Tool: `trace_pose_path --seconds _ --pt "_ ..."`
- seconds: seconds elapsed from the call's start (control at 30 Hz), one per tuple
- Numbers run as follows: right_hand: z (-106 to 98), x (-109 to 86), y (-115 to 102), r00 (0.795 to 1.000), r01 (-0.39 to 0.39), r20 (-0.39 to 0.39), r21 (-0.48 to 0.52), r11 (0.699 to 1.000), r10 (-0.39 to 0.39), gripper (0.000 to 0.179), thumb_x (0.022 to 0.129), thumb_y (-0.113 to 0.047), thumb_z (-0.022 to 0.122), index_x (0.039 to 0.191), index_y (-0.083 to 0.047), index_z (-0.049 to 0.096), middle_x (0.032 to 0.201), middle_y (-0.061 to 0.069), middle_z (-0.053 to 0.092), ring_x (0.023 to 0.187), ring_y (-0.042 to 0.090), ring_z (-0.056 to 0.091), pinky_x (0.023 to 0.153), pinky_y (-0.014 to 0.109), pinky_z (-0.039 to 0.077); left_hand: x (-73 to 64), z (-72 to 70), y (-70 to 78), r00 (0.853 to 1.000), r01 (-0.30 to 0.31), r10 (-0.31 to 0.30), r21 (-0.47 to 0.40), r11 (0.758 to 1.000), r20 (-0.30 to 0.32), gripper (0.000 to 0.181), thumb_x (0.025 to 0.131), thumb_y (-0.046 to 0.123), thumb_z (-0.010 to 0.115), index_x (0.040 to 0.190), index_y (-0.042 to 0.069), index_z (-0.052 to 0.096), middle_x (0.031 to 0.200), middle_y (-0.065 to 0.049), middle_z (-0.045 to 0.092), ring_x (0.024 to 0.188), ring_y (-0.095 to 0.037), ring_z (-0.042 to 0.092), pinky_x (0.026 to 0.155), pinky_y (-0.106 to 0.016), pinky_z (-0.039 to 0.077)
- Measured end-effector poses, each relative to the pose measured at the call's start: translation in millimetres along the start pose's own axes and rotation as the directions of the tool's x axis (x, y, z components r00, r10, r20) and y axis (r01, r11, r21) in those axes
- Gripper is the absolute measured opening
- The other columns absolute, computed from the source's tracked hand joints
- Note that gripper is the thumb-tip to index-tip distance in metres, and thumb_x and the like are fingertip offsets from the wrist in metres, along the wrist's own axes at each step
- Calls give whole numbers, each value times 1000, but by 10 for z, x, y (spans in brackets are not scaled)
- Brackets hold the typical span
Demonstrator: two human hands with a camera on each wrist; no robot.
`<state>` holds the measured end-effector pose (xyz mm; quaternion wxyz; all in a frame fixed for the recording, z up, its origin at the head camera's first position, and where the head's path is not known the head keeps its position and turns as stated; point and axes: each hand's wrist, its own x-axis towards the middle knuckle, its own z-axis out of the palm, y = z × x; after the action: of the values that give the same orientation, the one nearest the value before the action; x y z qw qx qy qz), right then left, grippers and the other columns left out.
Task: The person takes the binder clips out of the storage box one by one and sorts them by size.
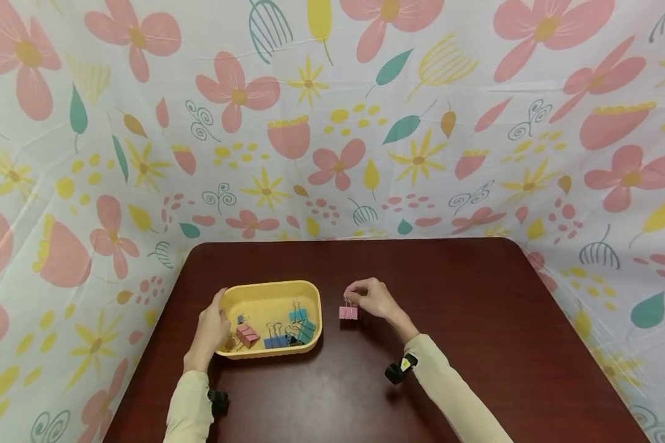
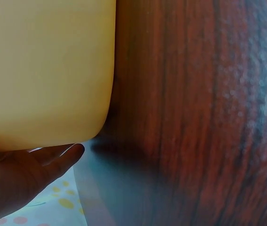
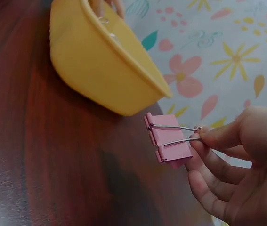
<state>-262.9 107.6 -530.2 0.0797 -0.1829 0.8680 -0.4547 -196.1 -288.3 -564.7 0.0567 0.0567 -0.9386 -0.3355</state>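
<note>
A yellow plastic basin [image 1: 268, 353] sits on the left half of the table, with several binder clips inside. My left hand [image 1: 212, 326] grips its left end. In the left wrist view, fingers [image 2: 67, 159] lie along the outside of that end wall. To the right of the basin, my right hand [image 1: 374, 298] pinches a pink binder clip [image 3: 171, 136] by its wire handles, between thumb and forefinger. The clip's body hangs down in the head view. Among the clips in the basin are a pink one [image 1: 247, 335], a blue one [image 1: 276, 341] and teal ones [image 1: 306, 332].
The dark reddish-brown table [image 1: 465, 369] has rounded far corners. A white cloth [image 1: 332, 80] with printed flowers and leaves hangs behind it and along both sides. Black straps with small devices [image 1: 401, 369] ride on both wrists.
</note>
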Motion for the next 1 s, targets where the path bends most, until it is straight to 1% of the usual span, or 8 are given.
trace_pose_path --seconds 0.13,0.37,0.53,0.67,0.77,0.87,0.97,1.0 --pt "68 -23 85 1000 -11 0 -3 1000 11 13 97 -14 68 97 -6 78 84 7 75 73 17 69 64 27 52 1 5 -19 1000 -4 4 -5 1000 -8 60 97 -8 43 155 0 33 129 -37 58 77 -30 55 72 -42 46" --pt "186 -86 194 997 -70 22 0 998 70 13 98 -14 68 100 -7 79 87 4 75 73 18 69 60 26 52 31 1 -21 1000 -8 8 -2 1000 4 60 98 -8 44 156 0 33 132 -37 56 79 -31 56 72 -42 46" --pt "234 -93 228 999 -47 24 6 999 47 13 97 -12 68 99 -6 79 88 6 76 73 18 70 60 26 52 44 -19 -20 1000 -10 10 1 1000 -8 59 98 -8 44 155 0 34 128 -37 58 78 -30 55 73 -42 47" --pt "247 -70 248 999 -37 16 2 999 37 14 97 -13 68 100 -5 79 89 6 77 71 18 69 59 25 52 71 -30 -5 1000 -15 15 -5 1000 -14 58 98 -7 43 155 0 34 121 -37 61 71 -28 53 70 -42 46" --pt "241 -56 239 999 -33 -10 6 999 33 15 97 -16 69 103 -5 78 91 7 77 70 18 70 59 26 52 79 -29 5 1000 -10 10 -11 1000 -11 58 98 -6 43 155 0 34 117 -36 62 68 -27 51 69 -41 46" --pt "216 -29 177 998 -16 -55 -4 1000 16 17 96 -19 70 104 -6 78 93 7 77 69 14 68 64 28 53 72 -21 1 1000 1 -1 -11 1000 -3 58 99 -6 43 155 1 34 123 -36 61 72 -29 54 70 -41 46" --pt "200 25 75 994 -1 -106 -27 1000 -2 15 96 -22 71 103 -11 78 97 4 77 77 12 66 74 32 53 44 -14 -10 1000 13 -13 -8 1000 3 57 100 -5 41 155 1 33 134 -37 55 88 -35 60 76 -46 50" --pt "198 49 30 993 5 -120 -29 1000 -8 14 96 -22 71 102 -12 79 98 3 77 78 12 65 75 32 52 34 -11 -15 1000 17 -17 -10 1000 4 57 100 -5 41 155 2 33 137 -37 54 94 -37 62 79 -48 51"
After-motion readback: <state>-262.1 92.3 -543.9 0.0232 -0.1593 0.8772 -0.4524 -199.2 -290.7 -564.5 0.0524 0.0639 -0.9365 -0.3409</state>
